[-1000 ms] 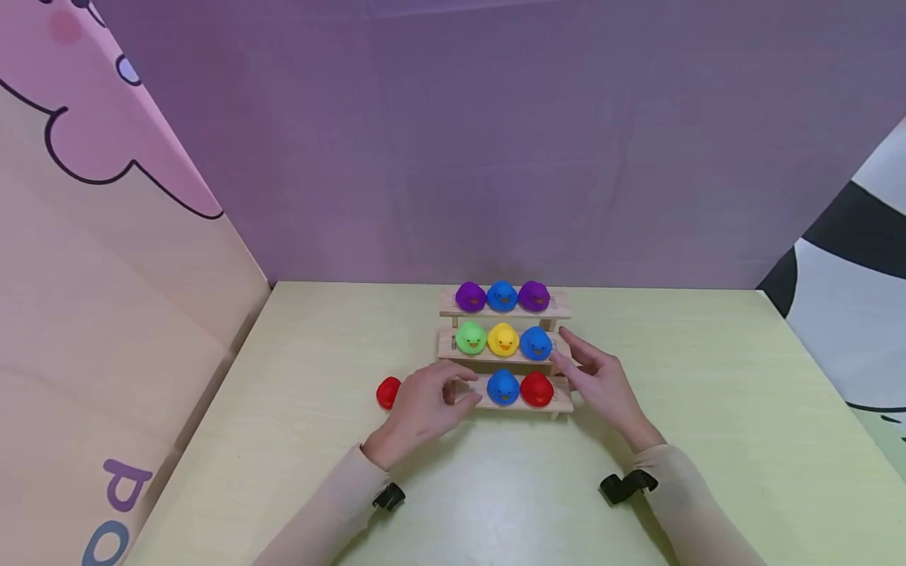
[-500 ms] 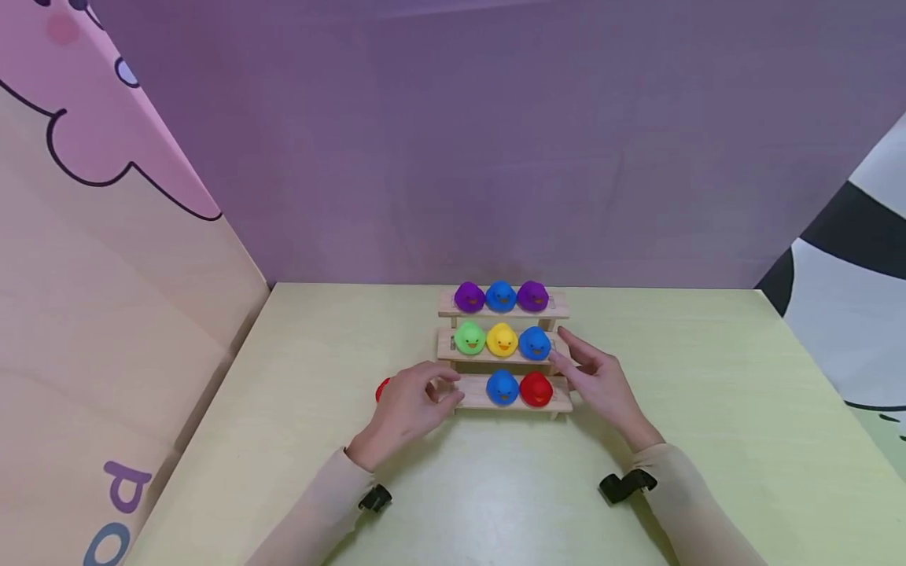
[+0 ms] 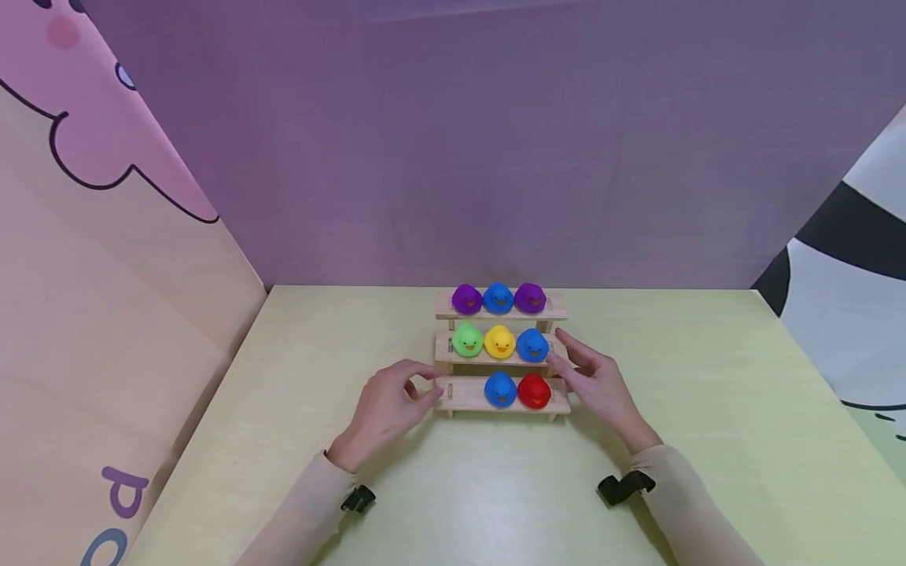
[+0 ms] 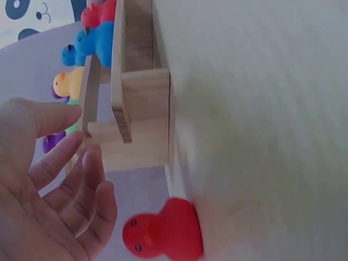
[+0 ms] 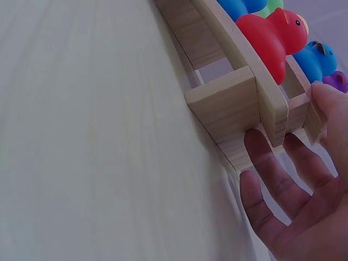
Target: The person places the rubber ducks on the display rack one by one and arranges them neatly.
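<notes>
A three-step wooden stand carries small rubber ducks. Its bottom step holds a blue duck and a red duck, its left part bare. My left hand hovers at the left end with thumb and index finger apart, nothing between them. My right hand pinches the right end of the middle step, thumb beside another blue duck; its other fingers reach past the lower step's end in the right wrist view. A loose red duck stands on the table below my left fingers; the hand hides it in the head view.
The middle step also bears a green duck and a yellow duck. On top sit two purple ducks and a blue duck. Behind the table rises a purple backdrop; printed panels flank it.
My left hand has drawn leftward from over the bottom step to the stand's left end, now covering the loose red duck in the head view. My right hand keeps its place.
</notes>
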The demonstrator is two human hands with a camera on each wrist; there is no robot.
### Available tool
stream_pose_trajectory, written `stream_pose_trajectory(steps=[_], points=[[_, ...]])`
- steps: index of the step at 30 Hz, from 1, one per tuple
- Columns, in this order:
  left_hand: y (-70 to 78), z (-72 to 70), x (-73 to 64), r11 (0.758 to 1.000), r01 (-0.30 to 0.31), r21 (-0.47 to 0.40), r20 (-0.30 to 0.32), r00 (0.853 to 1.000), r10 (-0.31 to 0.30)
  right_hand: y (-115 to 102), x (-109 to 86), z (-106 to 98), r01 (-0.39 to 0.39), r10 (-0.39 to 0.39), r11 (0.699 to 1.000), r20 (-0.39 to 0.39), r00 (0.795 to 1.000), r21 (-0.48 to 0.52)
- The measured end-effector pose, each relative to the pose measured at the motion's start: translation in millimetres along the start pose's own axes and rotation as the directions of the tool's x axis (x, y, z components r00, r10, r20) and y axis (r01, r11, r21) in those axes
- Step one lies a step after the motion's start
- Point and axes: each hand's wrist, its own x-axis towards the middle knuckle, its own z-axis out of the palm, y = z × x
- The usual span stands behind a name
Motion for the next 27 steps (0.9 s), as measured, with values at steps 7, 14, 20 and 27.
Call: stream_pose_trajectory(steps=[7, 14, 20, 27], points=[[-13.5, -11.9, -8.3, 0.999, 0.005, 0.033, -0.015, 1.0, -0.005, -1.7, -0.4, 0.7, 0.001, 0.0, 1.0, 0.003, 1.0, -0.007], [-24.0, -22.6, -14.4, 0.996, 0.051, 0.074, -0.031, 0.998, -0.049, -1.4, -1.1, 1.7, -0.003, 0.003, 1.0, 0.003, 1.0, -0.011], [-31.5, -29.3, -19.5, 0.993, 0.103, 0.061, -0.037, 0.994, -0.101, -0.7, -0.3, 1.6, 0.003, -0.003, 1.0, 0.001, 1.0, -0.01], [-36.1, -35.8, -21.6, 0.986, 0.147, 0.075, -0.022, 0.989, -0.145, -0.4, -0.3, 2.2, 0.009, -0.009, 1.0, 0.001, 1.0, -0.01]])
